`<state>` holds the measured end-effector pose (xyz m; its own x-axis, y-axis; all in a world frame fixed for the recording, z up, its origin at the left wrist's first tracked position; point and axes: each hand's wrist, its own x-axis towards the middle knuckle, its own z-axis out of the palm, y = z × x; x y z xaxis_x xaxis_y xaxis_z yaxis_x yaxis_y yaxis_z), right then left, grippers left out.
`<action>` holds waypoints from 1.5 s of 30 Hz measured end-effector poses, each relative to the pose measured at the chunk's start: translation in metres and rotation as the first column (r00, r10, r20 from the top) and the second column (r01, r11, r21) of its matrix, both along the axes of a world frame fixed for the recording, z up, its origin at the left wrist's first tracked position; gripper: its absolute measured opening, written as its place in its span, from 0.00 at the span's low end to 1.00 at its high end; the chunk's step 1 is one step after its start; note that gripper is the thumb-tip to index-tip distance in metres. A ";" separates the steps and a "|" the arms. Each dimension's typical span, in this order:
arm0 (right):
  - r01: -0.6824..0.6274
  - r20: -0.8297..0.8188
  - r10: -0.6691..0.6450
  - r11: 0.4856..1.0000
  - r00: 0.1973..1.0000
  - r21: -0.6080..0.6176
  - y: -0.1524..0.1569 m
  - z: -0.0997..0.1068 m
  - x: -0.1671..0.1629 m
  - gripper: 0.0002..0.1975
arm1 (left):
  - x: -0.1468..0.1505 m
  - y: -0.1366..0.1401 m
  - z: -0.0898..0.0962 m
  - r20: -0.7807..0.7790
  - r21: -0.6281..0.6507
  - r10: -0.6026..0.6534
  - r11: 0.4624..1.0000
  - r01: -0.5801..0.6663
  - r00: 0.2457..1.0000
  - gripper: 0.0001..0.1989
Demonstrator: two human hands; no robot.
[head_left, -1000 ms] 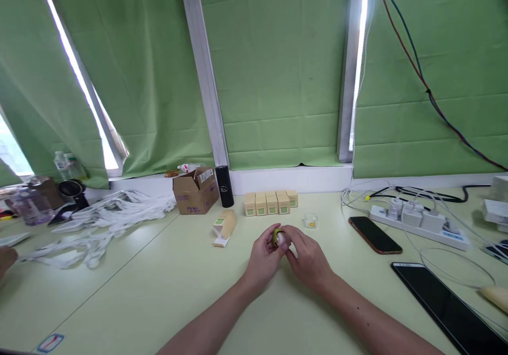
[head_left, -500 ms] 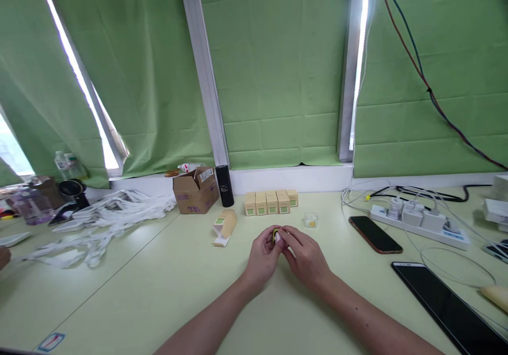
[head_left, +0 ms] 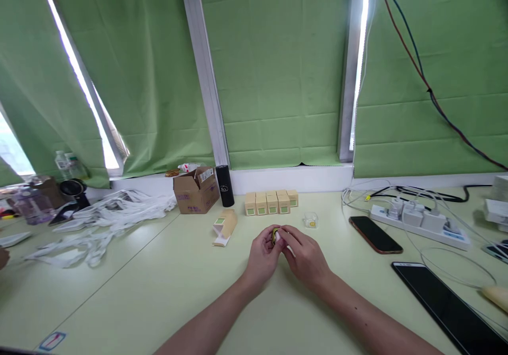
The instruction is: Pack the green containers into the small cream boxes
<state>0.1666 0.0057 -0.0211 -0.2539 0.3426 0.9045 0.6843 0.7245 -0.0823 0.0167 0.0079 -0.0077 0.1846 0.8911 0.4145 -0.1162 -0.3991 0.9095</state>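
Note:
Above the pale table, my left hand is closed around a small yellow-green and dark round object, mostly covered by the fingers. My right hand meets it there, thumb and fingertips pinched at the object's right side; whether they hold a separate piece is hidden. A small clear plastic case with something yellow inside lies just beyond my right hand. To the left of my hands is an opened kraft paper box, tipped over with its flap out. Several small closed kraft boxes stand in a row behind.
A cardboard carton and a black cylinder stand at the back. White straps are heaped on the left. A phone, a tablet and a power strip with cables lie right. Another person's hand shows at the left edge.
Both my hands stay in nearly the same place, still together on the small object. The other person's hand at the left edge has shifted slightly out of view.

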 end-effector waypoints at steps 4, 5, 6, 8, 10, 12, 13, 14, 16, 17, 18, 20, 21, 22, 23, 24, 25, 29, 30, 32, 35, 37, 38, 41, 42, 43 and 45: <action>-0.085 -0.038 0.082 0.992 0.996 -0.088 0.001 -0.003 0.004 0.25 | 0.000 0.001 0.003 0.072 -0.067 -0.014 0.998 0.019 0.997 0.27; -0.110 -0.066 0.102 0.987 0.993 -0.120 0.001 -0.004 0.004 0.27 | -0.001 0.001 0.004 0.094 -0.095 -0.024 0.995 0.033 0.995 0.28; -0.132 -0.100 0.118 0.980 0.988 -0.150 0.001 -0.004 0.004 0.28 | -0.001 0.001 0.004 0.115 -0.121 -0.035 0.991 0.049 0.993 0.30; -0.165 -0.166 0.133 0.967 0.977 -0.195 0.001 -0.004 0.004 0.29 | -0.003 0.002 0.004 0.150 -0.156 -0.061 0.984 0.085 0.987 0.33; -0.183 -0.204 0.138 0.958 0.969 -0.220 0.001 -0.005 0.004 0.26 | -0.004 0.003 0.003 0.166 -0.164 -0.089 0.979 0.117 0.982 0.34; -0.195 -0.217 0.144 0.952 0.965 -0.237 0.002 -0.005 0.004 0.23 | -0.004 0.004 0.001 0.166 -0.167 -0.109 0.976 0.137 0.980 0.34; -0.198 -0.223 0.144 0.949 0.964 -0.246 0.002 -0.006 0.005 0.22 | -0.004 0.004 0.001 0.162 -0.170 -0.110 0.976 0.137 0.981 0.34; -0.198 -0.230 0.140 0.946 0.963 -0.256 0.002 -0.006 0.005 0.20 | -0.004 0.005 0.000 0.159 -0.173 -0.105 0.976 0.132 0.982 0.35; -0.200 -0.255 0.127 0.938 0.959 -0.283 0.003 -0.007 0.005 0.19 | -0.004 0.005 0.000 0.146 -0.173 -0.089 0.978 0.114 0.985 0.36; -0.209 -0.278 0.125 0.931 0.953 -0.299 0.002 -0.006 0.005 0.18 | -0.004 0.004 0.000 0.135 -0.169 -0.079 0.980 0.102 0.988 0.35; -0.230 -0.308 0.130 0.921 0.942 -0.315 0.002 -0.006 0.005 0.18 | -0.005 0.004 0.001 0.119 -0.163 -0.072 0.982 0.091 0.990 0.35; -0.302 -0.397 0.153 0.888 0.905 -0.347 0.000 -0.003 0.004 0.17 | -0.006 0.002 0.002 0.066 -0.144 -0.060 0.987 0.069 0.996 0.34; -0.351 -0.451 0.167 0.863 0.877 -0.364 -0.001 -0.002 0.004 0.16 | -0.007 0.002 0.002 0.028 -0.128 -0.048 0.990 0.051 0.998 0.33; -0.403 -0.509 0.177 0.834 0.842 -0.377 -0.001 0.000 0.004 0.15 | -0.009 0.001 0.003 -0.016 -0.100 -0.027 0.995 0.025 1.000 0.31; -0.455 -0.566 0.183 0.801 0.804 -0.388 -0.001 0.001 0.004 0.14 | -0.011 0.001 0.003 -0.068 -0.056 0.007 0.998 -0.011 0.998 0.29; -0.505 -0.619 0.184 0.768 0.763 -0.394 -0.001 0.001 0.004 0.13 | -0.014 0.001 0.003 -0.126 0.007 0.056 0.998 -0.056 0.990 0.26; -0.551 -0.668 0.183 0.736 0.722 -0.394 0.000 0.002 0.004 0.14 | -0.016 0.001 0.003 -0.183 0.089 0.121 0.990 -0.106 0.976 0.23; -0.682 -0.805 0.146 0.628 0.575 -0.374 0.005 0.000 0.004 0.19 | -0.025 0.003 0.004 -0.337 0.495 0.372 0.852 -0.173 0.865 0.20; -0.704 -0.828 0.127 0.605 0.546 -0.371 0.006 0.000 0.004 0.21 | -0.025 0.002 0.005 -0.355 0.577 0.412 0.803 -0.151 0.839 0.21; -0.735 -0.861 0.087 0.567 0.502 -0.371 0.007 0.000 0.003 0.24 | -0.026 0.001 0.006 -0.386 0.689 0.474 0.718 -0.094 0.791 0.24; -0.760 -0.880 0.042 0.524 0.473 -0.384 0.006 0.001 0.003 0.27 | -0.024 -0.001 0.007 -0.441 0.754 0.523 0.657 -0.016 0.730 0.29; -0.762 -0.881 0.023 0.512 0.473 -0.396 0.005 0.001 0.002 0.28 | -0.023 -0.002 0.006 -0.460 0.765 0.528 0.643 0.018 0.714 0.30; -0.761 -0.879 0.020 0.509 0.477 -0.402 0.005 0.001 0.001 0.28 | -0.023 -0.001 0.006 -0.458 0.768 0.526 0.640 0.021 0.716 0.30; -0.759 -0.871 0.033 0.507 0.491 -0.409 0.005 0.000 0.000 0.27 | -0.024 0.002 0.002 -0.423 0.765 0.514 0.644 -0.010 0.746 0.27; -0.760 -0.868 0.042 0.505 0.494 -0.408 0.005 -0.001 0.000 0.27 | -0.025 0.004 0.000 -0.415 0.756 0.504 0.654 -0.021 0.757 0.26; -0.762 -0.867 0.050 0.504 0.495 -0.406 0.005 -0.002 0.000 0.27 | -0.025 0.005 -0.002 -0.410 0.744 0.493 0.668 -0.031 0.767 0.26; -0.766 -0.867 0.059 0.502 0.494 -0.402 0.006 -0.003 0.000 0.27 | -0.026 0.008 -0.005 -0.402 0.711 0.472 0.701 -0.057 0.785 0.25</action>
